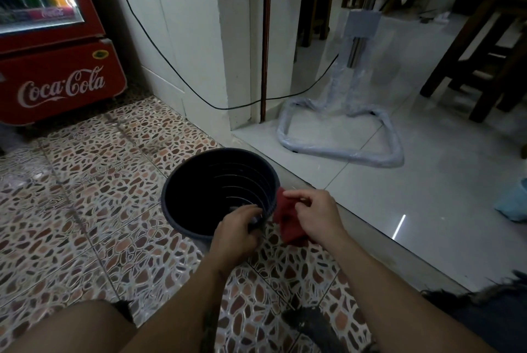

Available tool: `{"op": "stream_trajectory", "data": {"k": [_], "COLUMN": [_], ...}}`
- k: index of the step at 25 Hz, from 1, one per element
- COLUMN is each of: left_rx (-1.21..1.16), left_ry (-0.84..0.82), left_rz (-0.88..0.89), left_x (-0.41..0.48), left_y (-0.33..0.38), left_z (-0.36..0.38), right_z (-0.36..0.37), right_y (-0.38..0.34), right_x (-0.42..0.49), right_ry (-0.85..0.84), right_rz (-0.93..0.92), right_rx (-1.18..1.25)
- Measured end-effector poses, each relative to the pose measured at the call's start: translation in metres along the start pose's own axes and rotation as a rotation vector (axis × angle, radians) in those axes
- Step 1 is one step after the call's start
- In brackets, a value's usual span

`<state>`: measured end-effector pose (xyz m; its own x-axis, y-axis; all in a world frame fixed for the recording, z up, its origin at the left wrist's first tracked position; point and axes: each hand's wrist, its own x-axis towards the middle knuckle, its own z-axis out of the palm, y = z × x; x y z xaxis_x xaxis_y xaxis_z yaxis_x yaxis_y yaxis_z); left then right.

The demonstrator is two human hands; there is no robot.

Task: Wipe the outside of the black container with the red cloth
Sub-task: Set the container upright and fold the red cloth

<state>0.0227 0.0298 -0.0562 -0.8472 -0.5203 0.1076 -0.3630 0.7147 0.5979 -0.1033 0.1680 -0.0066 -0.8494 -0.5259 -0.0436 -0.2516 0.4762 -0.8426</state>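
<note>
One black container (199, 196), round, ribbed inner wall, looks empty, sits upright on the pebble-pattern tiled floor (85, 196); left hand (235, 234) grips its near rim, fingers (251, 214) curled over the edge into the inside. One red cloth (286, 217), soft and bunched, is pinched in the right hand (312, 214), pressed against the container's outer wall just right of the left fingers. Beyond the right hand, smooth glossy white tile (399, 196) one step up; one red drinks cooler (54, 67) far left.
</note>
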Motion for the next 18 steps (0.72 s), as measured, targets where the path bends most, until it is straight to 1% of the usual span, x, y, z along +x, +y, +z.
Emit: {"op": "stream_trajectory", "data": {"k": [2, 4, 8, 10, 15, 18], "left_rx": [-0.207, -0.319, -0.41, -0.422, -0.403, -0.489], "left_ry": [0.024, 0.062, 0.05, 0.037, -0.002, -0.101], "left_rz": [-0.105, -0.127, -0.099, -0.103, -0.147, -0.211], "left_x": [0.0, 0.005, 0.012, 0.013, 0.013, 0.018], "left_y": [0.006, 0.016, 0.039, 0.044, 0.042, 0.039], "left_z": [-0.004, -0.013, -0.028, -0.029, -0.027, -0.027], "right_z": [0.006, 0.007, 0.007, 0.007, 0.001, 0.0], "right_y": [-0.005, -0.009, -0.015, -0.013, -0.006, -0.009], "right_x": [-0.005, -0.01, -0.02, -0.02, -0.025, -0.027], "right_ry": [-0.031, -0.047, -0.108, -0.112, -0.088, -0.092], "right_rz": [-0.035, -0.093, -0.167, -0.187, -0.168, -0.207], "right_rx": [-0.034, -0.04, -0.04, -0.051, -0.026, -0.022]}}
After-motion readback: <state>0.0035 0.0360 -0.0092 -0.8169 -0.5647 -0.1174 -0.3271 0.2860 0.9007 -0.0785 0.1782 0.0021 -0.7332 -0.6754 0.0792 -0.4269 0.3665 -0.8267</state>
